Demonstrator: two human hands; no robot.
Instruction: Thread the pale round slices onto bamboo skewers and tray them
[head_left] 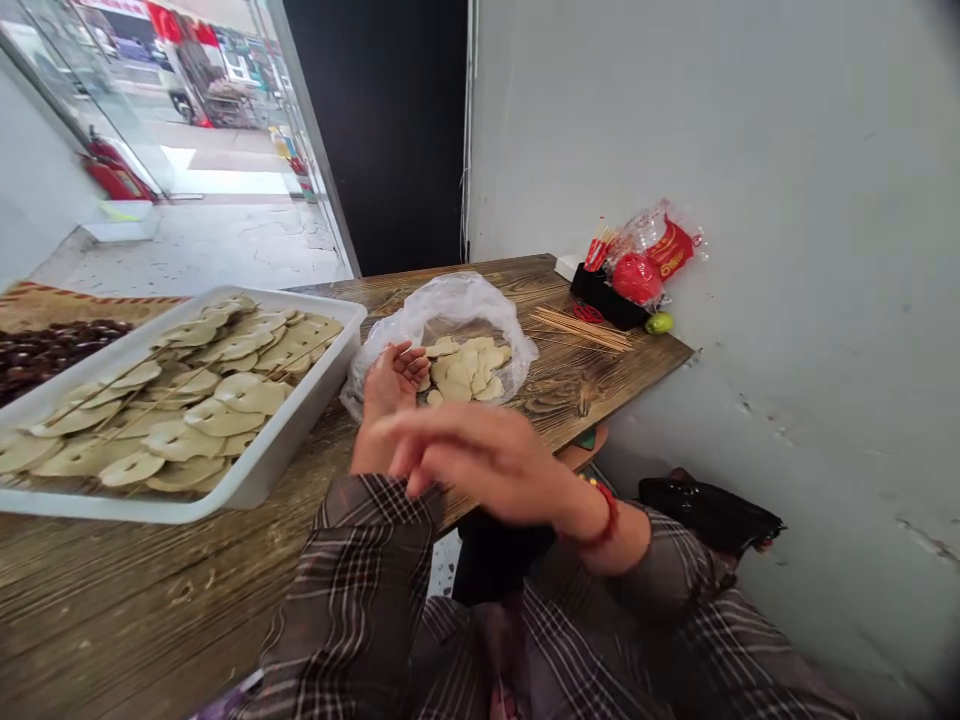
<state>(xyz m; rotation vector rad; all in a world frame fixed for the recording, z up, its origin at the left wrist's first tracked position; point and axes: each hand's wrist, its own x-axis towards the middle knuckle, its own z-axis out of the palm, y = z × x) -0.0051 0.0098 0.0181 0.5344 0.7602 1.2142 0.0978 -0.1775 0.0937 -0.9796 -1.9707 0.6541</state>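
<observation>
My left hand (395, 378) is palm up at the left edge of a clear plastic bag (469, 295), its fingers loosely bent and apart, with nothing seen in it. Inside the opened bag lies a heap of thin pale slices (466, 368). Nearer to me, my right hand (476, 455) reaches across above my left wrist and sleeve cuff. It is blurred, its fingers stretched out, and nothing shows in it; whether it touches the sleeve I cannot tell. On the left, a white plastic tray (304, 440) holds many similar slices threaded on thin wooden skewers (142, 412).
Bare wooden skewers (585, 328) lie on the wooden table (577, 395), right of the bag. Behind them is a black box (609, 298) with red packets (637, 278). Dark glossy pieces (56, 355) lie far left. A grey wall (787, 250) borders the table's right.
</observation>
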